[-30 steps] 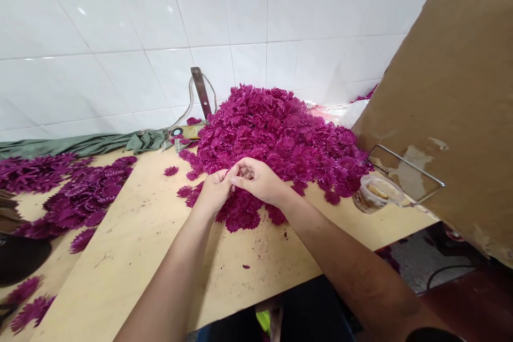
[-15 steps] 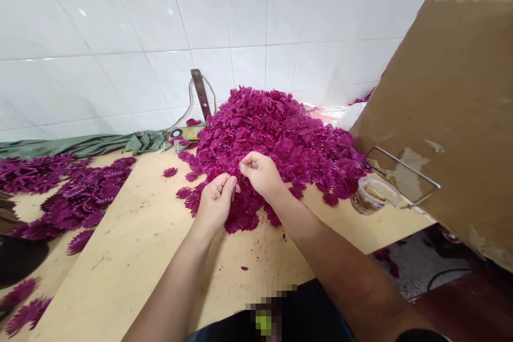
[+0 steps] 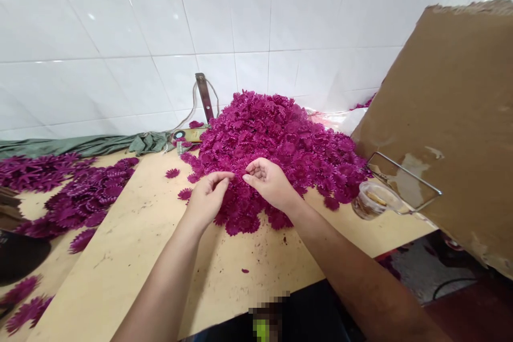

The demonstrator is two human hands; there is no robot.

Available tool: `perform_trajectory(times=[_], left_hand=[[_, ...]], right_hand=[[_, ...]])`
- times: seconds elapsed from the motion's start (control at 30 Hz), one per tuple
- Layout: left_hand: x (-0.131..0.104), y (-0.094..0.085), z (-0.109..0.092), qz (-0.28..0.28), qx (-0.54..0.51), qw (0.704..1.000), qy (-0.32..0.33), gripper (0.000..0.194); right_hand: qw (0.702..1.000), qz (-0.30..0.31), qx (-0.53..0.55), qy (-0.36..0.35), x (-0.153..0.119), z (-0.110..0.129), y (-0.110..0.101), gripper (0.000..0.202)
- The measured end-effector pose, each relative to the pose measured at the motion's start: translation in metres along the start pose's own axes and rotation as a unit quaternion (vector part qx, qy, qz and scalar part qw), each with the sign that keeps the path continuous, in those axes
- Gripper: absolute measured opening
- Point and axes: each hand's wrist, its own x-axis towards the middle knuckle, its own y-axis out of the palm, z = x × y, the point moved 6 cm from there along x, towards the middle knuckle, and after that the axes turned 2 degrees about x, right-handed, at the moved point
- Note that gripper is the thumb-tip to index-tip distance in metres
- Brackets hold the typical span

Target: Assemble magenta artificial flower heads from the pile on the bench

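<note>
A large heap of magenta flower-shaped pieces (image 3: 276, 123) with fringed petals lies on the light wooden board in front of me. Over its near left side, my left hand (image 3: 206, 197) has its index finger stretched forward and the thumb apart from it. My right hand (image 3: 270, 181) is close by on the right, fingers loosely curved with a gap to the thumb. Nothing shows between the fingers of either hand. The two hands face each other without touching. Whether the fingertips touch pieces behind them I cannot tell.
To the left lie more magenta pieces (image 3: 86, 195) in a looser pile. A clear plastic cup (image 3: 372, 200) and a wire frame (image 3: 404, 171) stand by a big cardboard sheet (image 3: 444, 107) on the right. Green cloth (image 3: 148, 142) runs along the tiled wall (image 3: 248, 16).
My fingers have gone from pinched to spread apart on both hands. The left hand has shifted slightly left and the right hand slightly right. The view has tilted up a little.
</note>
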Motion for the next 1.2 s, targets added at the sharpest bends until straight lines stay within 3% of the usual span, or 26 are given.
perform_trajectory(times=[0.1, 0.23, 0.33, 0.43, 0.53, 0.63, 0.77, 0.87, 0.93, 1.0, 1.1, 1.2], left_hand=[[-0.010, 0.014, -0.005, 0.086, -0.061, 0.993, -0.048, 0.034], [-0.010, 0.014, -0.003, 0.050, -0.099, 0.993, -0.041, 0.034], [-0.007, 0.013, 0.002, 0.045, -0.110, 0.992, -0.041, 0.034], [-0.006, 0.011, 0.003, 0.021, -0.142, 0.988, -0.050, 0.040], [-0.006, 0.014, 0.003, 0.012, -0.193, 0.979, -0.066, 0.045], [-0.008, 0.026, 0.002, 0.066, -0.194, 0.976, -0.080, 0.047], [-0.006, 0.026, -0.001, 0.054, -0.180, 0.981, -0.036, 0.048], [-0.001, 0.014, 0.002, 0.013, -0.167, 0.986, -0.007, 0.041], [0.004, 0.004, 0.008, 0.000, -0.107, 0.994, -0.004, 0.030], [0.011, -0.009, 0.012, -0.025, 0.014, 1.000, 0.009, 0.025], [0.023, -0.033, 0.012, -0.060, 0.240, 0.968, 0.040, 0.016], [0.028, -0.065, 0.021, -0.058, 0.347, 0.936, 0.002, 0.012]], right_hand=[[0.994, -0.003, -0.094, -0.058, -0.005, 0.009, 0.003, 0.009], [0.979, 0.005, -0.174, -0.105, -0.011, 0.019, 0.003, 0.016], [0.986, 0.016, -0.143, -0.081, -0.012, 0.020, 0.000, 0.023], [0.992, 0.023, -0.110, -0.056, -0.008, 0.017, -0.001, 0.017], [0.991, 0.124, -0.043, 0.001, -0.005, 0.005, 0.015, 0.012], [0.983, 0.166, 0.055, 0.050, -0.004, -0.005, 0.024, 0.016], [0.987, 0.054, 0.133, 0.073, 0.009, -0.012, -0.003, 0.025], [0.978, -0.113, 0.159, 0.076, 0.027, -0.023, -0.048, 0.025], [0.973, -0.200, 0.082, 0.077, 0.034, -0.031, -0.075, 0.018], [0.975, -0.208, -0.041, 0.075, 0.039, -0.035, -0.088, 0.013], [0.945, -0.171, -0.275, 0.033, 0.038, -0.028, -0.087, 0.010], [0.889, -0.131, -0.437, -0.023, 0.031, -0.014, -0.075, 0.016]])
